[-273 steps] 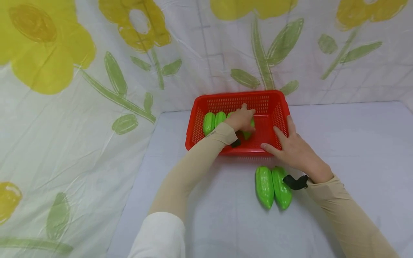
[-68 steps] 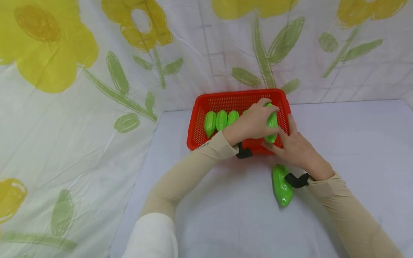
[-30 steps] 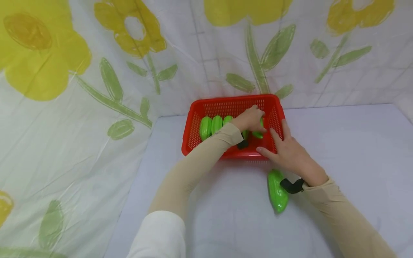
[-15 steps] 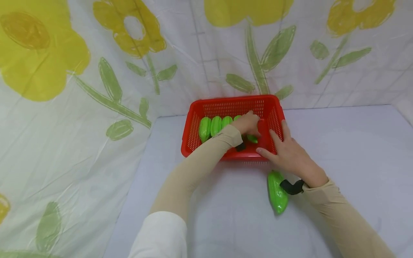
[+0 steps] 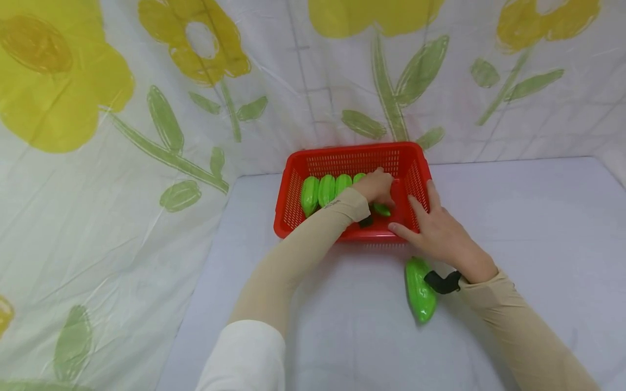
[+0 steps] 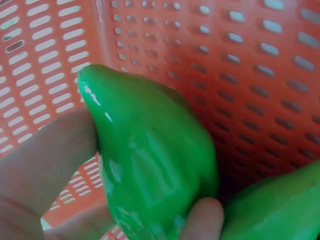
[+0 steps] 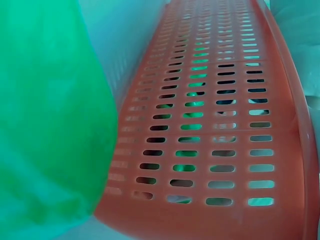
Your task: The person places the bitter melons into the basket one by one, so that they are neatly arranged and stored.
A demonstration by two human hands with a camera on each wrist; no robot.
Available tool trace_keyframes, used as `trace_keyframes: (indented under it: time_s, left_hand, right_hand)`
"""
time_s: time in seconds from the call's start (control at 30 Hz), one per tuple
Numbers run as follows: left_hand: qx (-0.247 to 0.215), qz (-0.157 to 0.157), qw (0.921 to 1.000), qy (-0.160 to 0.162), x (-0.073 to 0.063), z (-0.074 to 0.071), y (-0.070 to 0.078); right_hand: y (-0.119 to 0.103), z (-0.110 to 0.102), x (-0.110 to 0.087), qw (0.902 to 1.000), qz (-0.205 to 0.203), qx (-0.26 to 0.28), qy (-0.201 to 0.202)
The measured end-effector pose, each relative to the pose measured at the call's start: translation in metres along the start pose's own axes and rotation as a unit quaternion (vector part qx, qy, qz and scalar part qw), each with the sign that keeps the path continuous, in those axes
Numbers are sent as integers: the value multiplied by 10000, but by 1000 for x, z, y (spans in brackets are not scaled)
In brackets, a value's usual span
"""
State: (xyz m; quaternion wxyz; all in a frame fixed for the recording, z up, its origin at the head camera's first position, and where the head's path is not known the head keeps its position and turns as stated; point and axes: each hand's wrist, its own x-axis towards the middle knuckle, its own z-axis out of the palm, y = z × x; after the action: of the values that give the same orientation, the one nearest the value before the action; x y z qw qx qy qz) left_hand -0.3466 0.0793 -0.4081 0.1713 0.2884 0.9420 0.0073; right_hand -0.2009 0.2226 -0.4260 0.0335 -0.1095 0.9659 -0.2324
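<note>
Inside the big red basket (image 5: 371, 235), my left hand (image 5: 376, 185) has moved left, pinching a green fruit (image 6: 150, 165), so I think the row of fruits (image 5: 326, 190) beside it grows. My right hand (image 5: 442, 233) rests, fingers spread, on the basket's right side; one lone fruit (image 5: 419, 293) lies by its wrist.

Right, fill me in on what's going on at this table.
A person is working at a red basket. Inside it, the left hand holds a green fruit-like piece, next to a row of similar pieces lying side by side. The right hand rests on the basket's near right corner. One more piece lies outside, on the table in front of the basket.
</note>
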Motion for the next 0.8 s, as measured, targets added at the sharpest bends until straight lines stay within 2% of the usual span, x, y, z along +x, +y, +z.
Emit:
trace_keyframes:
  time_s: [0.6, 0.8]
  left_hand:
    - [-211, -170, 9996, -123, 1, -3, 3]
    - [-77, -134, 9998, -108, 1, -4, 4]
  right_hand:
    - [1, 1, 0, 9999, -99, -27, 131]
    - [2, 1, 0, 10000, -39, -27, 76]
